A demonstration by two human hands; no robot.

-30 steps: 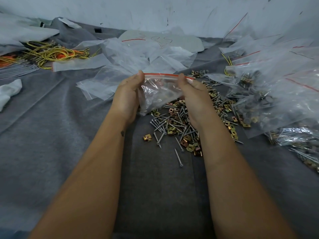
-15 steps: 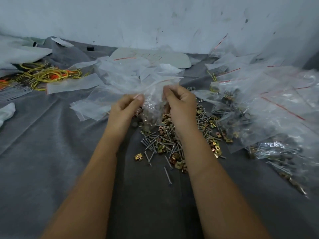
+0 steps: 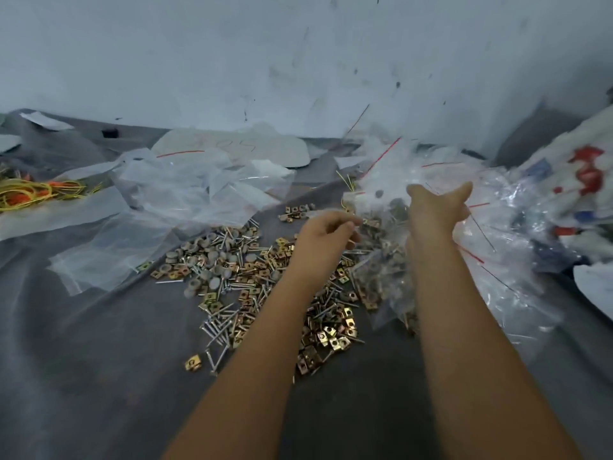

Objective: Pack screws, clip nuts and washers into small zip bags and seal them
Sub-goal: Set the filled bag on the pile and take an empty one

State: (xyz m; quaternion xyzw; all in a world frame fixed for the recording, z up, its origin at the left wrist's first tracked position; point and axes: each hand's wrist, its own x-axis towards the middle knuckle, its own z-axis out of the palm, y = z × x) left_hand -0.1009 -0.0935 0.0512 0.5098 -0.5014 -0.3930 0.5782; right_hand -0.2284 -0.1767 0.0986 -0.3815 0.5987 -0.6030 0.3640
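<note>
Grey cloth (image 3: pixel 99 376) covers the work surface below a scuffed pale wall, with loose screws (image 3: pixel 219 327), brass clip nuts (image 3: pixel 331 336) and grey washers (image 3: pixel 212 283) scattered across its middle. A second ago both hands held one small zip bag by its red-striped top, just above the pile; now that bag is gone from between them. The right hand (image 3: pixel 434 207) reaches out over the heap of filled bags (image 3: pixel 391 260) on the right, fingers stretched and loose, holding nothing that can be made out. The left hand (image 3: pixel 326 232) hangs above the loose hardware, fingers lightly curled around nothing. This looks like a finished bag just dropped onto the heap, though which one cannot be told. Empty bags (image 3: pixel 172 194) lie beyond the pile, so another fill seems next. The view has also swung right since then
</note>
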